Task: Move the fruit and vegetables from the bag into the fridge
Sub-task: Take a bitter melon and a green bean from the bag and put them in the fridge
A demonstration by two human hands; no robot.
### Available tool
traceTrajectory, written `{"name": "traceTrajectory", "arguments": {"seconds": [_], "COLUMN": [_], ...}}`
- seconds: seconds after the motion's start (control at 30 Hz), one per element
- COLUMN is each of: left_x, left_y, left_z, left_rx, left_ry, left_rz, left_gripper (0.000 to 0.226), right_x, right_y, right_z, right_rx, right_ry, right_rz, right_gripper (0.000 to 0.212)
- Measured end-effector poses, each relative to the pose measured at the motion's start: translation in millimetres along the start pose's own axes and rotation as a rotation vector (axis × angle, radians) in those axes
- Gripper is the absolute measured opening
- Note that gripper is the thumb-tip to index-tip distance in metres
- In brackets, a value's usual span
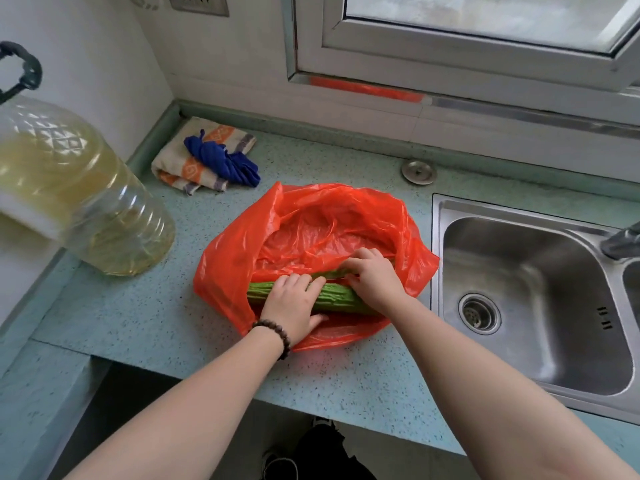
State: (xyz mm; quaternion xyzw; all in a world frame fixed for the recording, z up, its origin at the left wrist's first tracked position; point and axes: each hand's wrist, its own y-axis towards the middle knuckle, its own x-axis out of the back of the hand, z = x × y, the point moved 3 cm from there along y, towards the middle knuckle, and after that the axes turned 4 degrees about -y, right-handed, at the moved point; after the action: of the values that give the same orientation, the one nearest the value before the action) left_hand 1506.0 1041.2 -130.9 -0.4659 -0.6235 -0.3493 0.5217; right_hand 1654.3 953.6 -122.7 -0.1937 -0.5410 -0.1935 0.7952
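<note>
The red bag is spread open on the counter, just left of the sink. A green gourd lies at the bag's near edge, gripped by the left hand, fingers curled over it; the right hand is curled over its other end. It is best lifted level, clear of the plastic.

**Item counts, kitchen counter**

One orange plastic bag lay open on one speckled countertop. One long green ridged vegetable showed inside it; any others could not be made out. Two hands were in view: one left hand, one right hand. One beaded bracelet sat on the left wrist. One large oil bottle. One folded patterned cloth, one blue rag on top. One steel sink basin fully seen, with one drain. One round metal cap. One window.
</note>
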Motion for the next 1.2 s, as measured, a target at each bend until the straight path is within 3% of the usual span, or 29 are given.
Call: {"name": "traceTrajectory", "arguments": {"seconds": [0.23, 0.43, 0.6, 0.77, 0.93, 1.2], "left_x": [-2, 8, 29, 65, 116, 171], "left_y": [1, -9, -10, 3, 15, 13], "left_z": [8, 16, 20, 13, -7, -79], "left_rx": [-0.013, 0.081, 0.177, 0.185, 0.133, -0.071], "left_ry": [0.035, -0.051, -0.156, -0.275, -0.379, -0.543], "left_rz": [-0.071, -0.107, -0.175, -0.303, -0.456, -0.547], "left_gripper": [0.065, 0.062, 0.061, 0.057, 0.057, 0.054], "right_x": [-9, 5, 49, 105, 161, 184], "right_y": [16, 17, 12, 1, -37, -163], "right_z": [-10, -17, -16, -14, -9, -3], "right_rx": [-0.072, -0.06, -0.175, -0.272, -0.283, -0.437], "right_ry": [-0.062, 0.212, 0.506, 0.806, 0.901, 0.784], "right_rz": [0.085, 0.035, -0.152, -0.452, -0.739, -0.973], "right_gripper": [0.026, 0.022, 0.025, 0.024, 0.023, 0.016]}}
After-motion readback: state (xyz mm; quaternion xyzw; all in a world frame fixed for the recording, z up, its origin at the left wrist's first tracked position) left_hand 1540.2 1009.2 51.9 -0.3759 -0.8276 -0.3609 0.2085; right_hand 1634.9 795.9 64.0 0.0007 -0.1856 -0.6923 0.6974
